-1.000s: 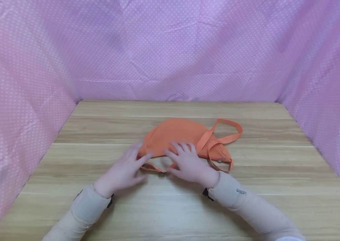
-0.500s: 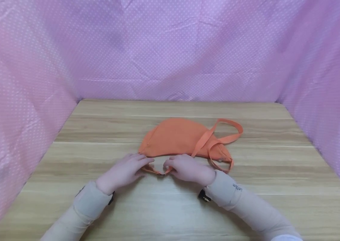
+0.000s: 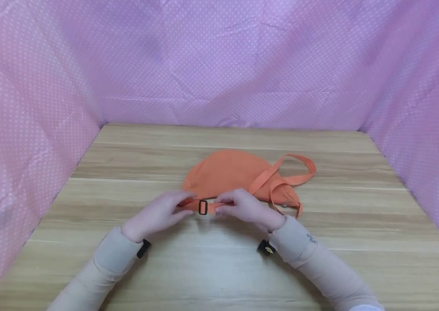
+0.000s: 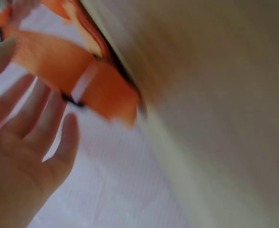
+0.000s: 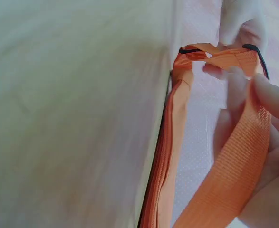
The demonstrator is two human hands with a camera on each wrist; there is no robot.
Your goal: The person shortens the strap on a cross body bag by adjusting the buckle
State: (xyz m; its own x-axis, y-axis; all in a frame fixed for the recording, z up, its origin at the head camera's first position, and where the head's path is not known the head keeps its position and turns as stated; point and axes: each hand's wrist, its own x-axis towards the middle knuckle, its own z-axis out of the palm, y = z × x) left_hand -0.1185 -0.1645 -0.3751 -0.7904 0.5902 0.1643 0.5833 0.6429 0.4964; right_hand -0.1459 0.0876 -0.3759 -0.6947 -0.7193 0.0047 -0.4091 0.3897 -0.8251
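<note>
An orange half-moon bag (image 3: 228, 172) lies on the wooden table, its zipped edge toward me. In the head view, a black slider buckle (image 3: 203, 207) on its strap faces up between my hands. My left hand (image 3: 161, 214) pinches the strap left of the buckle. To the buckle's right, my right hand (image 3: 248, 209) pinches the strap between thumb and fingertips. The right wrist view shows the strap (image 5: 229, 175) running from that pinch across the palm. In the left wrist view the thumb is at the strap's near side and the fingers (image 4: 30, 109) lie behind it.
The rest of the strap (image 3: 301, 178) loops over the bag's right end and onto the table (image 3: 219, 268). Pink dotted cloth (image 3: 227, 65) hangs behind the table and along both sides. A dark camera mount (image 3: 266, 247) sits under the right wrist.
Both hands came down to the strap, curled their fingers on it, and lifted it a little. The buckle has turned to face up. The bag has stayed almost in place.
</note>
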